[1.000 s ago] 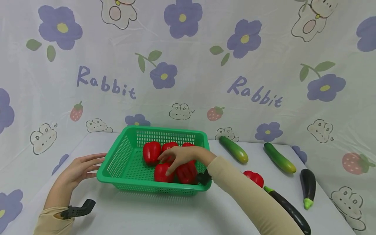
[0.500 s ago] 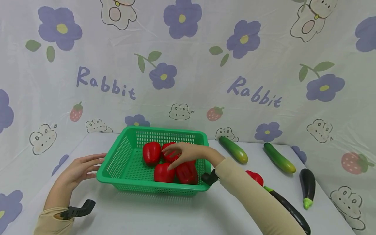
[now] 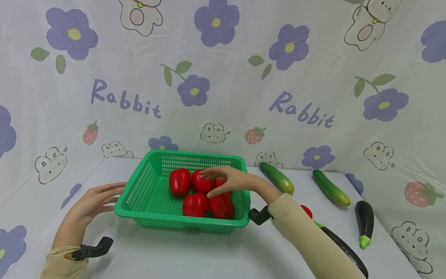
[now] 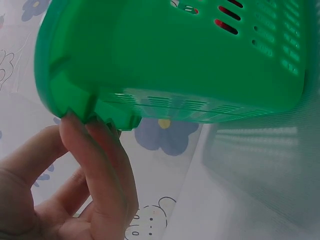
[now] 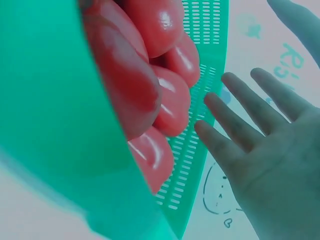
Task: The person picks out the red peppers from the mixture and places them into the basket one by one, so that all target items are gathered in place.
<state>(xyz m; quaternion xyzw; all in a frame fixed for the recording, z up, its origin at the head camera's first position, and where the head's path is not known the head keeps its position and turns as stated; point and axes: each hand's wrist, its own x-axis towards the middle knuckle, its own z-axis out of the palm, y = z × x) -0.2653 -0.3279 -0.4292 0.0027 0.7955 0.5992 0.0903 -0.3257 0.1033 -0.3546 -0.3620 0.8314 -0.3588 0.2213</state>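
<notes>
A green plastic basket [image 3: 160, 217] stands on the white table, holding several red bell peppers [image 3: 180, 182] grouped in its middle and right part. At the basket's left end is my left hand [image 3: 91, 202], its fingers reaching to the rim. In the left wrist view the fingertips [image 4: 72, 120] touch the rim from below. Over the basket's right side hovers my right hand [image 3: 232, 180], fingers stretched forward and thumb apart, holding nothing. It partly covers the peppers at the back right. The right wrist view shows its spread fingers beside the peppers [image 5: 172, 100].
Two cucumbers [image 3: 277, 178] [image 3: 331, 188] lie to the right of the basket. Nearer are a dark eggplant [image 3: 364, 223] and a longer one [image 3: 345, 248], partly behind the right sleeve. A red pepper [image 3: 306, 211] shows past that sleeve. A patterned cloth [image 3: 223, 97] hangs behind.
My right hand has risen from the peppers and drawn back to the right, its fingers straightening. More of the back peppers shows. The left hand and the basket have stayed in place.
</notes>
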